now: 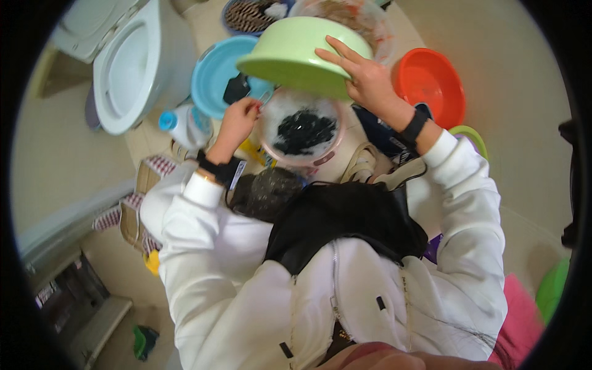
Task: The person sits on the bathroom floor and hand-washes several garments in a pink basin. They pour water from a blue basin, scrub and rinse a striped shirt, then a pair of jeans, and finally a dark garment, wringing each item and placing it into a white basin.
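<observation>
A light green basin (296,46) is held up and tilted over the soapy pink basin (330,157). My right hand (370,80) grips it, with fingers spread on its outside and the thumb hidden. Dark wet cloth (305,131) lies among white suds in the pink basin. My left hand (237,123) is closed in a pinch at the pink basin's left edge, beside the light blue basin (206,92). What its fingertips hold, if anything, is too small to make out. A black item (236,89) lies inside the blue basin.
A toilet (129,74) stands at the upper left, with a white blue-capped bottle (185,125) near it. An orange-red basin (431,86) is at the right. Pine cones (246,15) fill a container at the top. Checkered slippers (132,216) sit at the left.
</observation>
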Demonstrator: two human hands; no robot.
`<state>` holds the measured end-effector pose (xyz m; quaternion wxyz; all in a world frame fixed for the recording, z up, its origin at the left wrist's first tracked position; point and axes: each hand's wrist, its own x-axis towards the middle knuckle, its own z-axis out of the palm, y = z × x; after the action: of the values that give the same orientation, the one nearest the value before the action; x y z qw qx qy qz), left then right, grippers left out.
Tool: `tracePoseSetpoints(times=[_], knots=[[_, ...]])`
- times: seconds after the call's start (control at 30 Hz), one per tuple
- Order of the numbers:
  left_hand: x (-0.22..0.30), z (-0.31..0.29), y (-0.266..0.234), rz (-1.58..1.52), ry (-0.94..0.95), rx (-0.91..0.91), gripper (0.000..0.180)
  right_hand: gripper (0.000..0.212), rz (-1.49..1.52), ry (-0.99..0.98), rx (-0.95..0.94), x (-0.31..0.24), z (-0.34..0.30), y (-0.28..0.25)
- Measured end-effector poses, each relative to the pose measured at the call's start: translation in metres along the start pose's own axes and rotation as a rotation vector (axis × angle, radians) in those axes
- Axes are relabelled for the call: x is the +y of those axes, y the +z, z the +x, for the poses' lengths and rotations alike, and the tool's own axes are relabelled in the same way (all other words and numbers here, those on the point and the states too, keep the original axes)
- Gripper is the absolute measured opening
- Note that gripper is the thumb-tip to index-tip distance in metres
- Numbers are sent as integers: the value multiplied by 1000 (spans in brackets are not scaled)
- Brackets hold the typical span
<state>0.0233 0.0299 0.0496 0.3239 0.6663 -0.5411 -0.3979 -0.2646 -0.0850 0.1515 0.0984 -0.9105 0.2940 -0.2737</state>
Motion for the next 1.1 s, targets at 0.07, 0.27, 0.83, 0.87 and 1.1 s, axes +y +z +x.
tracePoseSetpoints(times=[0.07,0.27,0.83,0.87,1.1], knots=[[-6,2,1,-1,2,-20,17,64,33,85,74,9,-2,-1],[-12,6,1,-41,-16,-60,17,62,-138,99,182,47,-17,-2],[-8,9,6,-2,-36,-125,18,39,503,1466,934,246,-221,-55],[-8,10,9,10,-38,-128,18,39,120,1448,551,255,-233,-57],[-63,18,43,9,-2,40,16,34,-620,1019,-246,298,-260,-58]])
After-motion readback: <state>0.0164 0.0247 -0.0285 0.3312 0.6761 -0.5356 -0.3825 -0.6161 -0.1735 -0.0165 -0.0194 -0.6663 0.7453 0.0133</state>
